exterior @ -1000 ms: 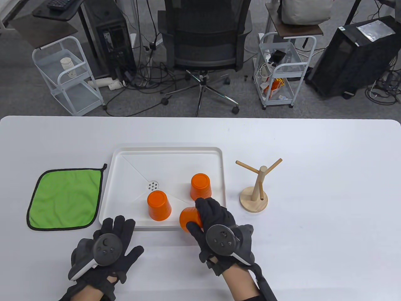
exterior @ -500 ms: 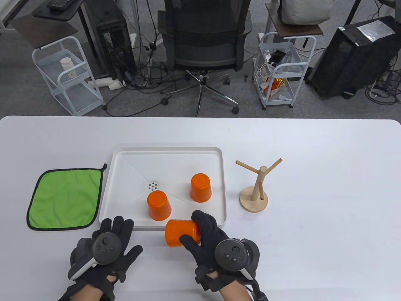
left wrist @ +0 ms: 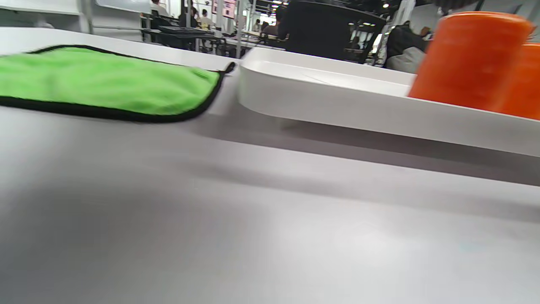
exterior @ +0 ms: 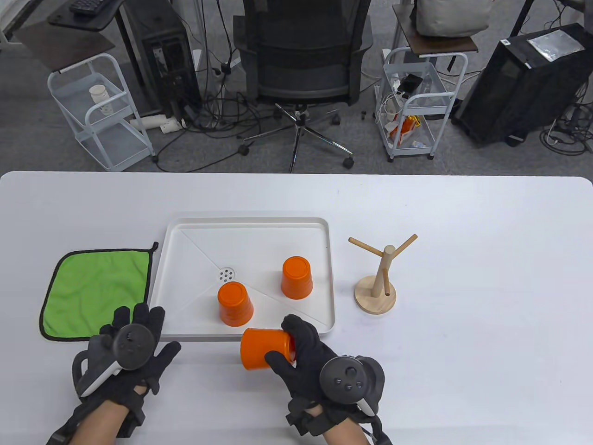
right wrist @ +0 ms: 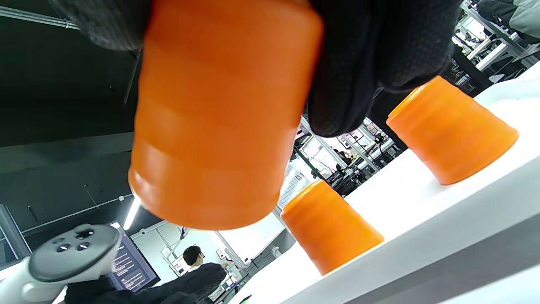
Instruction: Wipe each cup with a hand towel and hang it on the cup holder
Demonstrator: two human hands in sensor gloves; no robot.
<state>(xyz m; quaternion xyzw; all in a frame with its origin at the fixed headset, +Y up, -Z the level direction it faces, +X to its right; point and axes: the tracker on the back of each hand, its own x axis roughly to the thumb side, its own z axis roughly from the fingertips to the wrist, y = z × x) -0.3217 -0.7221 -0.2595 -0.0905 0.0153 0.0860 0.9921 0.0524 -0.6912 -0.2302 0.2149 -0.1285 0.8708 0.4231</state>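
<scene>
My right hand grips an orange cup on its side, just in front of the white tray; the right wrist view shows the same cup filling the frame between gloved fingers. Two more orange cups stand upside down in the tray. The green hand towel lies flat left of the tray. My left hand hovers with fingers spread at the towel's near right corner, holding nothing. The wooden cup holder stands right of the tray, its pegs bare.
The tray has a small drain near its centre. Beyond the table's far edge are an office chair and two white wire carts. Bare white table stretches to the right of the cup holder.
My right hand has lifted one cup out of the tray and brought it toward me, turned on its side. My left hand has slid left and forward toward the towel.
</scene>
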